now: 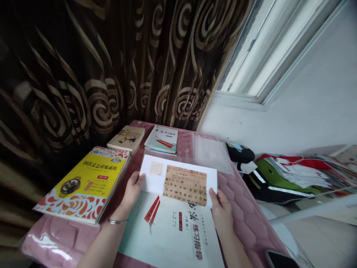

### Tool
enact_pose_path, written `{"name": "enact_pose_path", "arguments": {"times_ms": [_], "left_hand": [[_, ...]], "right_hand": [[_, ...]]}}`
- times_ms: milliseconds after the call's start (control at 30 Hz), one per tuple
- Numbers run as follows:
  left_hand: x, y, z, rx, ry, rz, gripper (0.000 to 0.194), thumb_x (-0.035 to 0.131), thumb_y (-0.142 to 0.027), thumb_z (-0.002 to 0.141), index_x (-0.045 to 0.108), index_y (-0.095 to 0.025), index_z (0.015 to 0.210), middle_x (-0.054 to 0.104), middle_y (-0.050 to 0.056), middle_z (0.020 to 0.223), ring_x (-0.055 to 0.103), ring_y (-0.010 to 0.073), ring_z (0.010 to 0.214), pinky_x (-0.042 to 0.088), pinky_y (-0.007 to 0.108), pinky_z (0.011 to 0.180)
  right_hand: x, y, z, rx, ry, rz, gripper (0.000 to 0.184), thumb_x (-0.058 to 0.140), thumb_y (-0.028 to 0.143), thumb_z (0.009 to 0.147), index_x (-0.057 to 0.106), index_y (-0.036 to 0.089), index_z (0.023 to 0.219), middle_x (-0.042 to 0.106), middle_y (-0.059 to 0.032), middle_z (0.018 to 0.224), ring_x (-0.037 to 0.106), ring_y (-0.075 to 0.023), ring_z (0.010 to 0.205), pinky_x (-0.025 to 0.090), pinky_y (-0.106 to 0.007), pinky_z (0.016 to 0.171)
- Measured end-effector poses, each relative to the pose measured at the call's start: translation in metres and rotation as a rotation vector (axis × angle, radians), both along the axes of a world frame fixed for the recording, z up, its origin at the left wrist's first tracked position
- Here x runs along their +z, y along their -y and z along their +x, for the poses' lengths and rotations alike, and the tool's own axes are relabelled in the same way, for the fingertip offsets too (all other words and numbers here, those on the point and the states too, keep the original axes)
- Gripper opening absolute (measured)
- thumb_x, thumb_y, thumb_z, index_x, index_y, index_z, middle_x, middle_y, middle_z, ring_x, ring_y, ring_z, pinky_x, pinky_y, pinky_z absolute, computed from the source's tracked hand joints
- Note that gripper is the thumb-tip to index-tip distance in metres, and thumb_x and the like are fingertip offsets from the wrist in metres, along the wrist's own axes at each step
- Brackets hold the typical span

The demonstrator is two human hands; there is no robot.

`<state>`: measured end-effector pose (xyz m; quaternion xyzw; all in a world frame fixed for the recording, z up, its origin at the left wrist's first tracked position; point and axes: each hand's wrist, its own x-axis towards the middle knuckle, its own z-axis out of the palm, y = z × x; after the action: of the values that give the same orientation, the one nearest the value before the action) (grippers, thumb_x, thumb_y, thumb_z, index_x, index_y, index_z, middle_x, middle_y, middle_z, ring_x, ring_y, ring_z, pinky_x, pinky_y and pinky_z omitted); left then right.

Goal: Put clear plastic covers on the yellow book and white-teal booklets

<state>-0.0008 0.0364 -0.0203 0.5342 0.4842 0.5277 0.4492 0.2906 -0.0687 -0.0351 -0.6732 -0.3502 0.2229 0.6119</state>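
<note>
A calligraphy workbook (pixel 167 227) with a pale green cover, red strips and dark characters lies sideways in front of me. At its far end is a white panel (pixel 152 182) bearing a brown picture of old handwriting. I cannot tell whether this panel is part of the same workbook or a separate sheet. My left hand (pixel 134 190), a bracelet on its wrist, pinches the panel's left edge. At the right edge my right hand (pixel 221 208) grips it, thumb on top and the other fingers partly hidden.
To the left lies a thick yellow book (pixel 97 167); behind it are a tan book (pixel 126 138) and a small stack of booklets (pixel 163 138). Clear plastic sheets (pixel 212 152) rest on the pink padded table cover (pixel 245 212). A dark phone-like object (pixel 279 259) sits at the near right corner. Bags and papers (pixel 295 173) stand beyond.
</note>
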Motion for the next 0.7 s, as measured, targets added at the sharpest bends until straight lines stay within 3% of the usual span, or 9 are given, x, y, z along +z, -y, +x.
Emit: {"name": "enact_pose_path", "arguments": {"times_ms": [200, 533, 700], "left_hand": [[0.002, 0.000, 0.000, -0.016, 0.023, -0.011, 0.035, 0.061, -0.055, 0.075, 0.053, -0.020, 0.074, 0.053, -0.002, 0.070, 0.046, 0.0155, 0.067, 0.037, 0.026, 0.063], [-0.002, -0.001, 0.001, 0.011, -0.031, 0.005, 0.039, 0.060, -0.057, 0.075, 0.046, -0.022, 0.068, 0.044, -0.005, 0.064, 0.041, 0.0135, 0.063, 0.034, 0.025, 0.060], [0.003, 0.002, 0.001, 0.001, 0.020, -0.033, 0.038, 0.061, -0.057, 0.074, 0.053, -0.020, 0.076, 0.054, -0.002, 0.072, 0.047, 0.0154, 0.069, 0.038, 0.026, 0.064]], "right_hand": [[0.012, 0.001, -0.004, 0.005, -0.014, -0.065, 0.049, 0.062, 0.070, 0.072, 0.050, 0.023, 0.065, 0.055, 0.0016, 0.059, 0.051, -0.0180, 0.059, 0.041, -0.028, 0.053], [0.015, 0.000, -0.006, -0.014, -0.130, -0.006, 0.047, 0.069, 0.068, 0.066, 0.057, 0.023, 0.070, 0.060, 0.0012, 0.063, 0.052, -0.0186, 0.060, 0.042, -0.029, 0.054], [0.015, 0.000, -0.006, 0.012, -0.068, -0.035, 0.050, 0.065, 0.071, 0.069, 0.053, 0.023, 0.067, 0.057, 0.0013, 0.060, 0.051, -0.0179, 0.058, 0.042, -0.029, 0.053]]}}
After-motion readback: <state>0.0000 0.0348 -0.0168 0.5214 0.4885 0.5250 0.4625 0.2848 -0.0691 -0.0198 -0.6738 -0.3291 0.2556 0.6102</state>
